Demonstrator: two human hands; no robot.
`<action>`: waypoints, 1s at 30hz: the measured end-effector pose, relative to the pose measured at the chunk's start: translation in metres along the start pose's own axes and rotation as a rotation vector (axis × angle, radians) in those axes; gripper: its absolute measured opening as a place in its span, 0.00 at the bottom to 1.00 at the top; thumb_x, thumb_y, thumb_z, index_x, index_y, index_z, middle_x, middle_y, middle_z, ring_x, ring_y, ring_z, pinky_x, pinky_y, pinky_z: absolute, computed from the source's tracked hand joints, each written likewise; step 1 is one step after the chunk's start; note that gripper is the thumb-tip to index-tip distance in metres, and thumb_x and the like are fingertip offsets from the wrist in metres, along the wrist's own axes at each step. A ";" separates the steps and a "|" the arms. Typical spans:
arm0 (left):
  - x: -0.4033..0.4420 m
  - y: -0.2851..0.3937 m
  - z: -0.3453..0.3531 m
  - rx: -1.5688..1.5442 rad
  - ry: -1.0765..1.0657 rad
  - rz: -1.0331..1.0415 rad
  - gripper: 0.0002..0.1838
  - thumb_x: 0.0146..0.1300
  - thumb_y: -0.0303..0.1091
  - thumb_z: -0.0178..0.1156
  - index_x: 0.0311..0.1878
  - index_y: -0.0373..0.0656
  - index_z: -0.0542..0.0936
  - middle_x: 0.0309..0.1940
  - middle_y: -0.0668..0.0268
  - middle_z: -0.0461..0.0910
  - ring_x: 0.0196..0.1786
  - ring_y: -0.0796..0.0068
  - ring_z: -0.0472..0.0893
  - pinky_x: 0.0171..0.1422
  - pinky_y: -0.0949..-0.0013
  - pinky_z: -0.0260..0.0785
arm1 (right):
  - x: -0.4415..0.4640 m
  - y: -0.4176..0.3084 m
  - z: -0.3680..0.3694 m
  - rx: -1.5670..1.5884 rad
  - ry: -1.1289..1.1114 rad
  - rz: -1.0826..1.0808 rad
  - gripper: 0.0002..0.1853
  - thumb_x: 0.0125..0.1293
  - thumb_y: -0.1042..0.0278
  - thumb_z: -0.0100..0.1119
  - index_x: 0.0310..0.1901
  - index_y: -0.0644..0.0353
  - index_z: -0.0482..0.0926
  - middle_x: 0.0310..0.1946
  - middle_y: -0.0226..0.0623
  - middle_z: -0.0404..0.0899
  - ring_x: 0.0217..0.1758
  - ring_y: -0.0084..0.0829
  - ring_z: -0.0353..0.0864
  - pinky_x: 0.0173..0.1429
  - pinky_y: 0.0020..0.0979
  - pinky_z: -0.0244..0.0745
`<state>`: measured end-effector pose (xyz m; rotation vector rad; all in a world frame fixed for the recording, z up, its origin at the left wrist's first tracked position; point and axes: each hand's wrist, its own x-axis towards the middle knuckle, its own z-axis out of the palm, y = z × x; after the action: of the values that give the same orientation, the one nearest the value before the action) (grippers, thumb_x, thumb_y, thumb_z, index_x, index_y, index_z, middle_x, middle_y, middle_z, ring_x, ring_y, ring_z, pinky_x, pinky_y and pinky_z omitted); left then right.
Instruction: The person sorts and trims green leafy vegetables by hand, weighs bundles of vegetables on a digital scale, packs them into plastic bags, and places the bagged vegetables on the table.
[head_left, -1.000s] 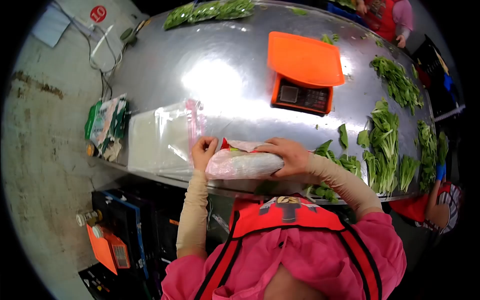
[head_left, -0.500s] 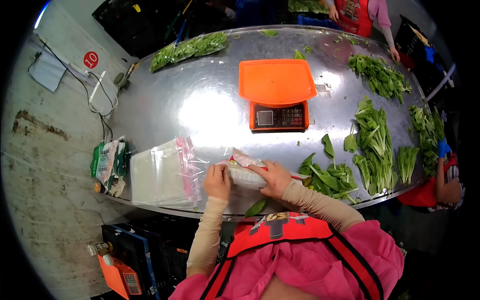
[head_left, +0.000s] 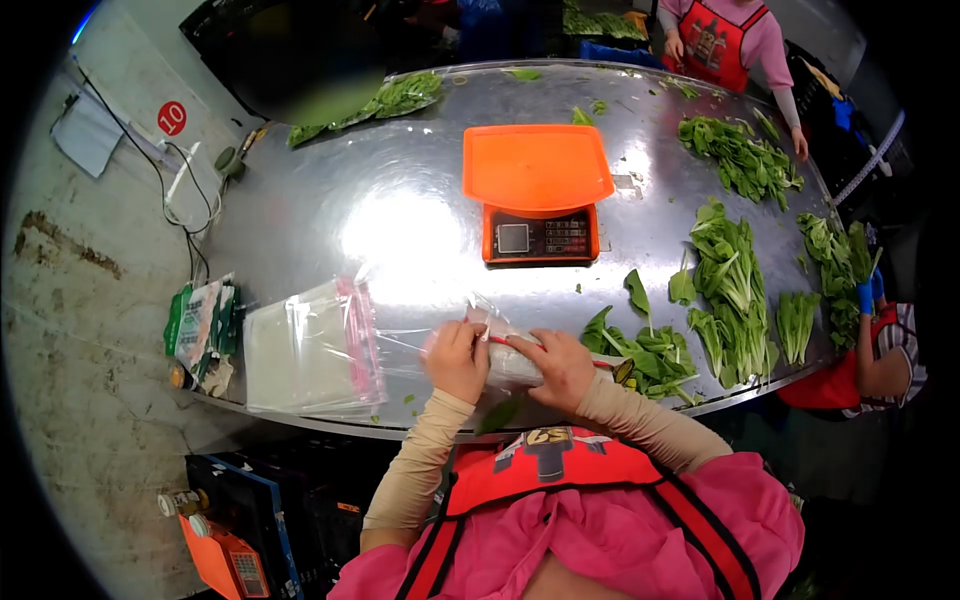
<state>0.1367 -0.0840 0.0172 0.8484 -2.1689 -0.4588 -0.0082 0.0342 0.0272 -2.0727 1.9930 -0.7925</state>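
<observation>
Left hand [head_left: 458,362]: pinching the packet [head_left: 512,368]
Right hand [head_left: 560,372]: grasping its other end
Counter [head_left: 300,210]: likely best support; press evenly, keep fingers matched

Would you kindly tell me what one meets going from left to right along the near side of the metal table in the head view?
Crumpled packaging, stack of clear plastic bags, left hand, right hand, loose pile of leafy greens, large leafy bunch, small leafy bunch.

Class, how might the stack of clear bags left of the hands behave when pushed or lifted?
The clear bags would probably flop, being thin, see-through film. Their glossy surfaces suggest they may slide apart. Lying flat, they probably won't roll.
</observation>
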 end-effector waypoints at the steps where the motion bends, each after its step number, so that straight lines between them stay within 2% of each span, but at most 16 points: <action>1: -0.008 -0.002 0.007 -0.061 -0.058 -0.126 0.03 0.52 0.27 0.60 0.30 0.42 0.75 0.26 0.62 0.72 0.29 0.60 0.75 0.32 0.63 0.66 | -0.005 0.004 0.011 0.016 -0.046 0.046 0.39 0.36 0.63 0.68 0.57 0.50 0.68 0.48 0.46 0.70 0.42 0.43 0.72 0.46 0.40 0.70; 4: 0.007 -0.015 0.023 -0.012 -0.042 -0.134 0.03 0.54 0.28 0.60 0.30 0.41 0.76 0.24 0.61 0.72 0.25 0.63 0.74 0.30 0.64 0.66 | 0.000 0.004 0.020 -0.001 -0.013 0.030 0.36 0.39 0.63 0.67 0.56 0.54 0.69 0.46 0.46 0.71 0.42 0.44 0.72 0.45 0.40 0.70; 8: 0.026 0.025 0.027 -0.119 -0.011 -0.015 0.03 0.52 0.28 0.60 0.29 0.41 0.75 0.25 0.62 0.74 0.28 0.65 0.75 0.31 0.67 0.66 | 0.019 -0.003 0.024 -0.033 0.062 0.049 0.27 0.42 0.65 0.64 0.48 0.61 0.71 0.44 0.47 0.72 0.42 0.44 0.72 0.45 0.38 0.70; 10: 0.026 0.044 0.014 0.010 -0.147 0.145 0.07 0.49 0.26 0.59 0.34 0.43 0.77 0.33 0.63 0.74 0.40 0.61 0.75 0.43 0.64 0.66 | 0.029 0.002 0.031 0.033 0.120 0.080 0.24 0.43 0.67 0.63 0.45 0.62 0.71 0.43 0.47 0.72 0.41 0.45 0.73 0.44 0.39 0.71; 11: 0.021 0.047 0.009 0.023 -0.142 0.142 0.07 0.49 0.26 0.59 0.34 0.43 0.77 0.33 0.63 0.74 0.40 0.61 0.75 0.43 0.64 0.66 | 0.033 0.007 0.037 0.089 0.181 0.123 0.21 0.43 0.68 0.61 0.43 0.63 0.72 0.42 0.48 0.72 0.40 0.46 0.73 0.44 0.39 0.71; 13: 0.003 0.052 0.000 0.172 0.137 0.146 0.18 0.46 0.23 0.58 0.45 0.43 0.76 0.41 0.60 0.73 0.49 0.57 0.70 0.52 0.58 0.61 | 0.035 0.019 0.040 0.189 0.267 0.118 0.24 0.44 0.67 0.64 0.46 0.65 0.73 0.43 0.51 0.73 0.43 0.46 0.75 0.48 0.39 0.72; 14: -0.011 0.042 0.005 0.146 0.212 0.105 0.27 0.46 0.22 0.56 0.54 0.44 0.72 0.47 0.57 0.69 0.53 0.52 0.66 0.57 0.50 0.55 | 0.041 0.017 0.026 0.409 0.288 0.210 0.28 0.43 0.66 0.66 0.48 0.66 0.72 0.46 0.51 0.73 0.46 0.44 0.76 0.50 0.37 0.72; 15: -0.017 0.039 0.007 0.155 0.212 0.104 0.27 0.46 0.22 0.56 0.54 0.44 0.72 0.47 0.57 0.69 0.53 0.52 0.66 0.57 0.50 0.55 | 0.044 0.017 0.018 0.630 0.302 0.303 0.32 0.43 0.64 0.69 0.51 0.67 0.71 0.48 0.52 0.74 0.49 0.41 0.76 0.52 0.35 0.72; 16: -0.021 0.037 0.006 0.180 0.315 -0.038 0.27 0.46 0.22 0.57 0.54 0.44 0.71 0.43 0.58 0.70 0.49 0.53 0.68 0.54 0.52 0.58 | 0.043 0.038 0.038 0.778 0.236 0.417 0.39 0.41 0.61 0.73 0.56 0.68 0.68 0.49 0.49 0.74 0.52 0.34 0.75 0.55 0.31 0.69; 18: -0.028 0.021 0.013 0.212 0.419 -0.188 0.27 0.46 0.22 0.57 0.55 0.43 0.70 0.40 0.58 0.72 0.46 0.55 0.71 0.52 0.54 0.61 | 0.050 0.046 0.045 0.907 0.219 0.424 0.38 0.42 0.61 0.72 0.55 0.67 0.68 0.48 0.46 0.75 0.50 0.32 0.75 0.54 0.30 0.69; 20: -0.038 0.000 0.021 -0.464 0.160 -0.634 0.19 0.47 0.23 0.56 0.46 0.40 0.73 0.32 0.57 0.74 0.36 0.55 0.75 0.43 0.59 0.67 | 0.055 0.049 0.050 1.090 0.196 0.403 0.36 0.44 0.62 0.72 0.55 0.67 0.69 0.44 0.41 0.77 0.47 0.28 0.75 0.53 0.28 0.69; 21: -0.044 -0.002 0.019 -0.458 0.162 -0.648 0.19 0.47 0.23 0.56 0.46 0.40 0.73 0.32 0.57 0.74 0.36 0.55 0.75 0.43 0.59 0.67 | 0.058 0.046 0.049 1.095 0.182 0.408 0.36 0.44 0.62 0.72 0.55 0.67 0.69 0.44 0.41 0.77 0.47 0.28 0.75 0.53 0.28 0.69; 23: -0.056 0.000 0.013 -0.060 -0.073 -0.342 0.09 0.52 0.22 0.57 0.38 0.39 0.73 0.29 0.56 0.75 0.30 0.59 0.76 0.33 0.65 0.68 | 0.066 0.037 0.043 1.361 0.132 0.468 0.34 0.45 0.63 0.71 0.54 0.67 0.70 0.44 0.40 0.77 0.46 0.27 0.75 0.52 0.28 0.70; 25: -0.088 0.021 0.026 -0.041 -0.132 0.007 0.04 0.52 0.23 0.56 0.31 0.39 0.73 0.27 0.55 0.73 0.31 0.53 0.74 0.34 0.59 0.67 | 0.078 0.043 0.054 1.220 0.087 0.473 0.34 0.46 0.64 0.71 0.55 0.67 0.69 0.45 0.41 0.77 0.47 0.27 0.75 0.52 0.28 0.70; 27: -0.083 0.044 0.018 -0.227 -0.102 -0.020 0.02 0.53 0.24 0.53 0.31 0.40 0.71 0.25 0.54 0.72 0.31 0.52 0.74 0.35 0.55 0.65 | 0.091 0.035 0.061 1.219 0.087 0.435 0.35 0.47 0.64 0.70 0.57 0.67 0.68 0.46 0.41 0.76 0.47 0.27 0.75 0.52 0.28 0.70; 30: -0.063 0.052 -0.005 -0.212 -0.146 -0.007 0.02 0.55 0.25 0.53 0.32 0.38 0.72 0.25 0.53 0.71 0.31 0.52 0.73 0.35 0.56 0.66 | 0.100 0.034 0.064 1.176 -0.010 0.413 0.35 0.48 0.62 0.70 0.58 0.66 0.68 0.47 0.43 0.76 0.47 0.28 0.75 0.53 0.28 0.70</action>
<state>0.1492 -0.0035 0.0167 0.7244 -2.2008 -0.7605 -0.0105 -0.0811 -0.0166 -0.9463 1.2781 -1.3618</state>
